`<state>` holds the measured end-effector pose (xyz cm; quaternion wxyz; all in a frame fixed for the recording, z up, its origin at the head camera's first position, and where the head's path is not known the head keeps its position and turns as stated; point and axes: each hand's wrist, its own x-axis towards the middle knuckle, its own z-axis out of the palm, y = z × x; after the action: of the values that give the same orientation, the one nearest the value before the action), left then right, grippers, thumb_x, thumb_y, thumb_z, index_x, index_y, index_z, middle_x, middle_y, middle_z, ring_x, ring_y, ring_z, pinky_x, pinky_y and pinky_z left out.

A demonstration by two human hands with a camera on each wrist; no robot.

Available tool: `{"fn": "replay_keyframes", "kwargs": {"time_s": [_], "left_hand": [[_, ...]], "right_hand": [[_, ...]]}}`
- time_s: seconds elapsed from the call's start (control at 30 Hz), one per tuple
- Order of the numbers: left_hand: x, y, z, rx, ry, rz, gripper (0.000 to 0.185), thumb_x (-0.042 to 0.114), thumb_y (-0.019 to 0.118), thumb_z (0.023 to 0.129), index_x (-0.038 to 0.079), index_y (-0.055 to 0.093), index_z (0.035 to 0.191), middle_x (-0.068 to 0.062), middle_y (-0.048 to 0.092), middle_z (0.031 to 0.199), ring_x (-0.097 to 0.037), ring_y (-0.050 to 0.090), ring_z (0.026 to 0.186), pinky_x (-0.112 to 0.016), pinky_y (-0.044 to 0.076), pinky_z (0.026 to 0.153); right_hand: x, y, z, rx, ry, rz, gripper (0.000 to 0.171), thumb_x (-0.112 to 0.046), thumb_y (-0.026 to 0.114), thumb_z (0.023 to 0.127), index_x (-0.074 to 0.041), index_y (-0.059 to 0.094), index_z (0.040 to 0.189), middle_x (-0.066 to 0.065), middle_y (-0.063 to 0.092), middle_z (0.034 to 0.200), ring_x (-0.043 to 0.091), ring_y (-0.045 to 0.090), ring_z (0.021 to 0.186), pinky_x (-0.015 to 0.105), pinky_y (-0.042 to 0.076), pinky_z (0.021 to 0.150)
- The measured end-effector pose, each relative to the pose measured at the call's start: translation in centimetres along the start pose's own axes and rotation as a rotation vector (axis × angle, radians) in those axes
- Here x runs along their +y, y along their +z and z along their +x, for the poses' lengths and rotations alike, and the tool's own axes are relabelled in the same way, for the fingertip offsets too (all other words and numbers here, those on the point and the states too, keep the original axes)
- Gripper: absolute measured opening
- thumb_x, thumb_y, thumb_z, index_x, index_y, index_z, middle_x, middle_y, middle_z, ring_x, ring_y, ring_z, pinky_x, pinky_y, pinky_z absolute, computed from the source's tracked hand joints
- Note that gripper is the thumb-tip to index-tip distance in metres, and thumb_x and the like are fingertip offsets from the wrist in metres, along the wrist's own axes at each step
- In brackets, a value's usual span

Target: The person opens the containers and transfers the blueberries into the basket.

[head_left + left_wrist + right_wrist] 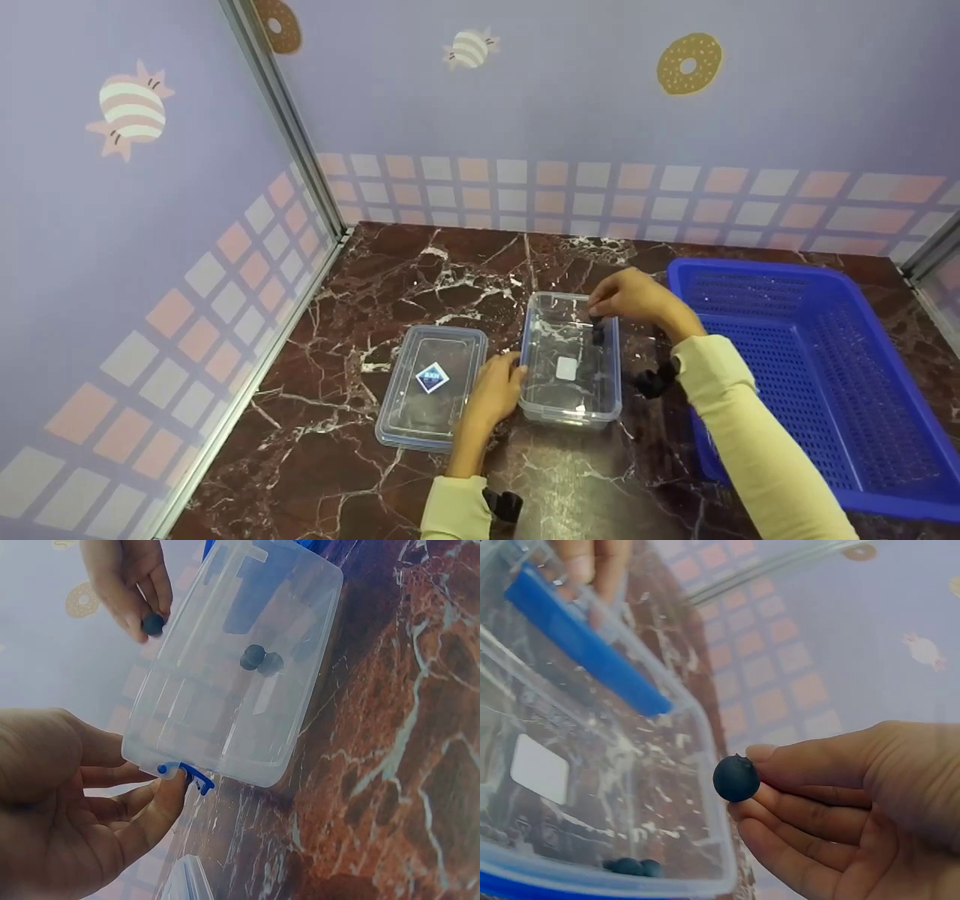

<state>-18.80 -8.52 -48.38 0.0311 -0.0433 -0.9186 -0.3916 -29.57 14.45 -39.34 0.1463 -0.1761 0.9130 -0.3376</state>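
My right hand [630, 296] pinches a dark blueberry [736, 779] between thumb and fingertips, above the far right rim of a clear plastic container [570, 415]. The berry's crown end faces up in the right wrist view. A few more blueberries [634, 867] lie together on the container's floor at one end. At the container's left side, my left hand [495, 386] grips the blue clip [196, 778] with thumb and fingers. The container is uncovered and stands upright on the table. A white square label [540, 769] shows on its bottom.
Left of the container lies a clear lid [431, 412] with blue edging and a diamond-shaped sticker. A large blue perforated basket [757, 268] stands on the right, under my right forearm. Patterned panels [480, 112] enclose the dark marbled table [315, 465] at the back and sides.
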Motion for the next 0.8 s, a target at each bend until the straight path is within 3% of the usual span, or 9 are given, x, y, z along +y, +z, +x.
{"fn": "replay_keyframes", "kwargs": {"time_s": [0.2,0.33,0.57,0.8], "left_hand": [[0.0,0.0,0.1,-0.003,-0.001,-0.001,0.032,0.012,0.053,0.096,-0.005,0.059,0.123,-0.019,0.063,0.101,-0.035,0.059,0.104,-0.047,0.045,0.096],[-0.3,0.1,0.1,-0.003,-0.010,0.003,0.033,0.012,0.053,0.096,-0.004,0.058,0.124,-0.019,0.063,0.103,-0.035,0.059,0.105,-0.048,0.045,0.096],[-0.4,0.0,0.1,0.018,0.009,0.005,0.032,0.012,0.054,0.095,-0.004,0.060,0.122,-0.018,0.063,0.101,-0.035,0.060,0.101,-0.048,0.046,0.094],[-0.1,0.1,0.1,0.005,-0.001,-0.005,0.032,0.012,0.054,0.096,-0.005,0.059,0.123,-0.018,0.063,0.101,-0.034,0.060,0.101,-0.047,0.046,0.093]], "right_hand": [[1.1,-2.2,-1.4,0.028,0.037,0.106,0.025,-0.015,0.069,0.086,0.001,0.070,0.106,0.011,0.072,0.094,0.007,0.062,0.071,0.022,0.052,0.066],[2.1,-3.4,-2.4,0.029,0.068,0.167,0.029,-0.018,0.068,0.087,-0.001,0.068,0.111,0.006,0.072,0.097,0.009,0.063,0.079,0.026,0.052,0.078],[4.5,-5.6,-4.3,0.061,0.057,0.281,0.039,-0.021,0.065,0.090,0.003,0.061,0.121,0.011,0.066,0.115,0.012,0.066,0.094,0.041,0.050,0.095],[7.8,-6.8,-6.0,0.101,0.087,0.601,0.041,-0.010,0.062,0.092,0.013,0.051,0.125,-0.005,0.067,0.104,0.004,0.065,0.094,0.024,0.052,0.091]]}}
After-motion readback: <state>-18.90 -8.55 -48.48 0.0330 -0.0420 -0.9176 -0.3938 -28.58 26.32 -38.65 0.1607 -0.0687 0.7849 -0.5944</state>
